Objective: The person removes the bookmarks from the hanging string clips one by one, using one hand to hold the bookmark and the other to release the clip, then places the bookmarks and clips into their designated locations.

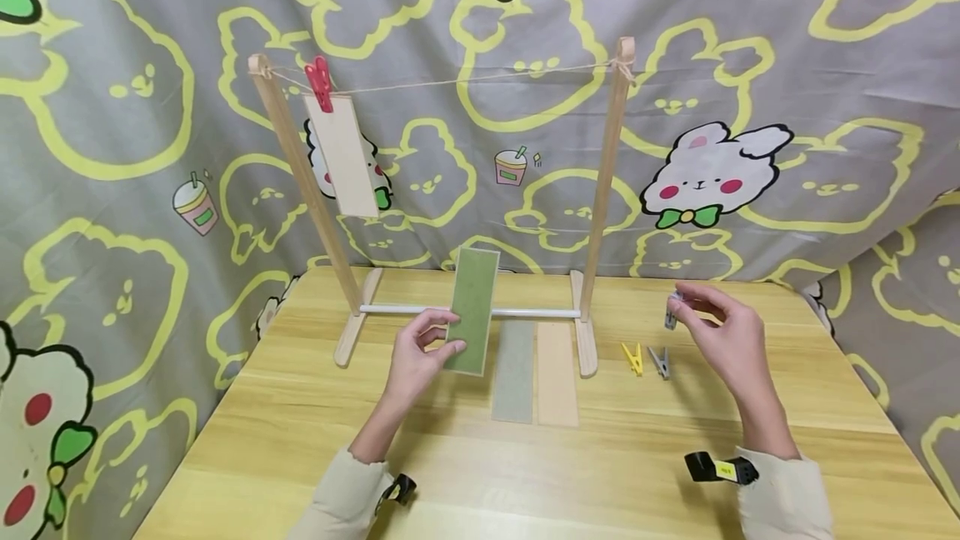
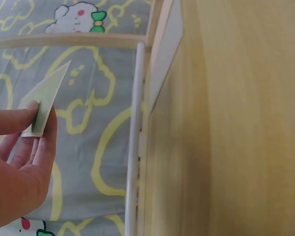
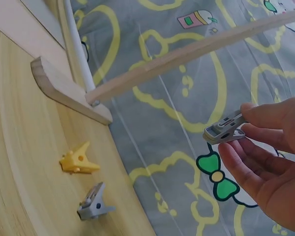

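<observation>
My left hand (image 1: 417, 357) pinches a green rectangular card (image 1: 474, 307) by its lower left edge, holding it raised off the table. In the left wrist view the thumb lies on the card's face with fingers behind it. A grey clothespin (image 3: 225, 129) is pinched between thumb and fingers of my right hand (image 1: 731, 340), above the table at the right. Below that hand lie a yellow clothespin (image 1: 632, 358) and another grey clothespin (image 1: 660, 362). From the string (image 1: 450, 83) a red clothespin (image 1: 320, 83) hangs a cream card (image 1: 342, 158) near the left post.
Two wooden posts (image 1: 606, 182) on flat feet carry the string, joined low down by a white rod (image 1: 536, 313). A grey card (image 1: 513, 373) and a peach card (image 1: 557, 373) lie side by side on the wooden table (image 1: 600, 473). A patterned curtain (image 1: 525, 232) stands behind.
</observation>
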`<state>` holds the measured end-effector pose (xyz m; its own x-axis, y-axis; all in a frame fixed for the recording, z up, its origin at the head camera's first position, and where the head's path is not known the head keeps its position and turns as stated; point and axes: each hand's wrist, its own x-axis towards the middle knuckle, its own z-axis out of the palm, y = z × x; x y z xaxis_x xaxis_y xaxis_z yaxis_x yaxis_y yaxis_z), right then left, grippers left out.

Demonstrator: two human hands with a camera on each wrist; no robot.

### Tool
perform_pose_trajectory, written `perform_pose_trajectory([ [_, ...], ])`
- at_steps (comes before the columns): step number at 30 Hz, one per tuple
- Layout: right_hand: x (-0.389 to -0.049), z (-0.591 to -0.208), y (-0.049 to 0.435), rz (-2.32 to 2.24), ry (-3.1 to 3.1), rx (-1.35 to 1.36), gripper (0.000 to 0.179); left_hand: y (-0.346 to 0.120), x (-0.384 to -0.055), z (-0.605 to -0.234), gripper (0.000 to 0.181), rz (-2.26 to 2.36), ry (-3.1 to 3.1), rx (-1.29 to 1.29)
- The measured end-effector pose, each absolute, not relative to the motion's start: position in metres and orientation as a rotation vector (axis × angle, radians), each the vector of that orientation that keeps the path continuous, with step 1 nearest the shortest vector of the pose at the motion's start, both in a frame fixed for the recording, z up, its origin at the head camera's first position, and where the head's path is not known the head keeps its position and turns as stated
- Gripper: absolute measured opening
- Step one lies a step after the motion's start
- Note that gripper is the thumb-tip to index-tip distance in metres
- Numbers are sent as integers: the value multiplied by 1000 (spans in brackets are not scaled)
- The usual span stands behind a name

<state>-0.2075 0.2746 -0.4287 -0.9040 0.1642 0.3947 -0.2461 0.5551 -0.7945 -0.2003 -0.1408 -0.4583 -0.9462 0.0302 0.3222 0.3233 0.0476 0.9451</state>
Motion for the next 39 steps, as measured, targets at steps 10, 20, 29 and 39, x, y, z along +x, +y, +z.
perform_pose_trajectory([
  [10,-206,-433,282,1302,-2374,38,35,-143,-194,-464,39,-2007,-2167,-313],
  [20,-205,-440,290,1257,-2430,3,36,-142,-190,-473,36,-1937,-2276,-239],
  [29,-203,-451,306,1207,-2473,-17,37,-146,-187,-480,31,-1954,-2341,-129],
  [39,-203,-455,312,1171,-2501,-52,38,-150,-184,-482,27,-1932,-2432,-75],
])
